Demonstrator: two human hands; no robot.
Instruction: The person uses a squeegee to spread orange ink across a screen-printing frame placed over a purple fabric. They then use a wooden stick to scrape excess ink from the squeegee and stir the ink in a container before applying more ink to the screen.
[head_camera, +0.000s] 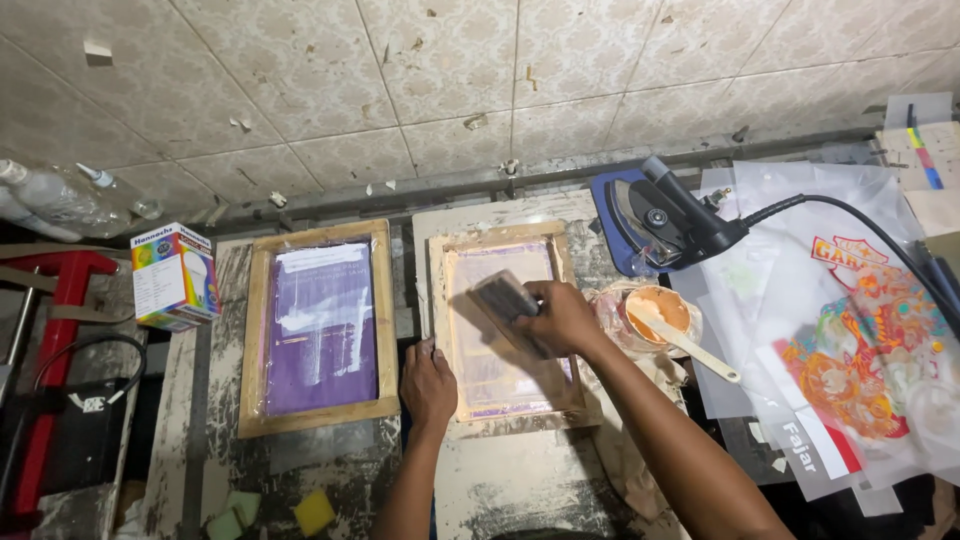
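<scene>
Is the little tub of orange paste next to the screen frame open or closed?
Open. The tub has no lid on it: the orange paste shows from above, and a pale spatula rests in it, its handle slanting out over the rim toward the right.

Two wooden screen frames, one squeegee

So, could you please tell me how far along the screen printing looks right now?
Already set up: two wooden screens lie on the bench, and a tub of pale ink with a spatula stands open. In hand: the right hand holds a squeegee on the right screen, while the left hand steadies its frame. The left screen lies untouched. How much of the stroke remains cannot be told.
</scene>
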